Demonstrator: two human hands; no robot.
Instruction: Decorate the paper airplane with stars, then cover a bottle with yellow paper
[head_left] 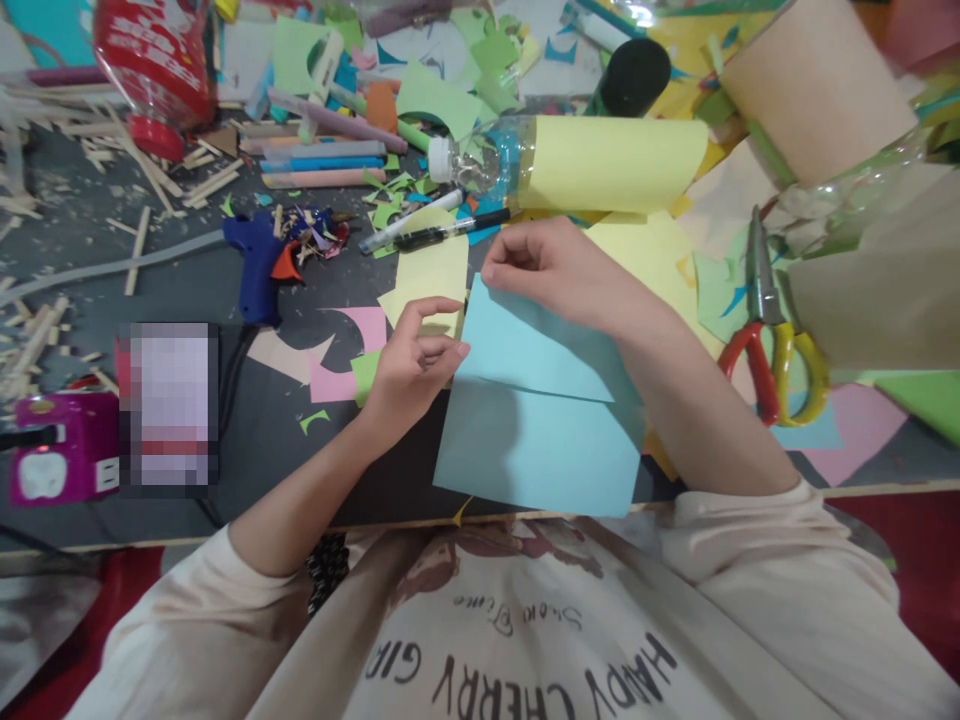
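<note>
A light-blue sheet of paper [540, 450] lies in front of me near the table's front edge, with a crease or overlapping edge running across its middle. My right hand [544, 265] pinches the top left corner of this paper between thumb and fingers, its wrist crossing over the upper right part. Beside the paper's left edge is my left hand [424, 355], fingers curved and apart, with the thumb tip close to the edge. I cannot tell whether that thumb touches the paper. Just beyond the hands lie a black pen [450, 230] and a yellow paper piece [431, 265].
A blue glue gun [259, 265] and a phone-like device [176, 400] lie to the left. Scissors [769, 340] rest at the right. A plastic bottle wrapped in yellow paper [615, 165] lies behind my hands. Markers, wood sticks and paper scraps cover the back.
</note>
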